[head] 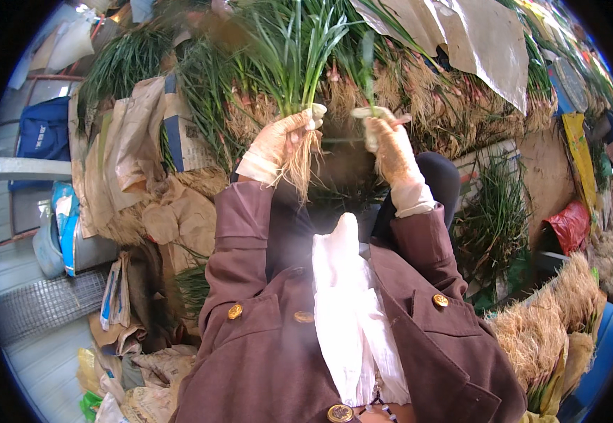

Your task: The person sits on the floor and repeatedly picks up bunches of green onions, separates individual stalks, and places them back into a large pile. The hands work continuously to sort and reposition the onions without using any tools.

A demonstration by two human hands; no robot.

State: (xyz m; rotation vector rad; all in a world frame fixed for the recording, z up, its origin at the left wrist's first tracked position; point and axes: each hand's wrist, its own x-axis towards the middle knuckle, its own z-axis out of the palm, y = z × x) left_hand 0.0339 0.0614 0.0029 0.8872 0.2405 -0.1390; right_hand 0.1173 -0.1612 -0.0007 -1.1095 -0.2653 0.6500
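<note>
My left hand [285,140], in a soiled pale glove, is closed around a bunch of green leafy seedlings [306,69] with pinkish bases; their long tan roots hang below the fist. To its right, my right hand [387,143], gloved likewise, pinches a single green seedling [370,79] whose leaf points up and whose pinkish base shows at the fingers. The two hands are apart at about the same height. Behind them lies a wide row of similar rooted seedlings [417,100], roots towards me. The palms are hidden.
Brown sacking [135,132] and a blue bag [45,129] lie at left. A pale sheet [489,47] covers part of the row. Loose greens [494,211] and a red bag [570,227] are at right, above root bundles [533,328]. Wire mesh [53,304] stands lower left.
</note>
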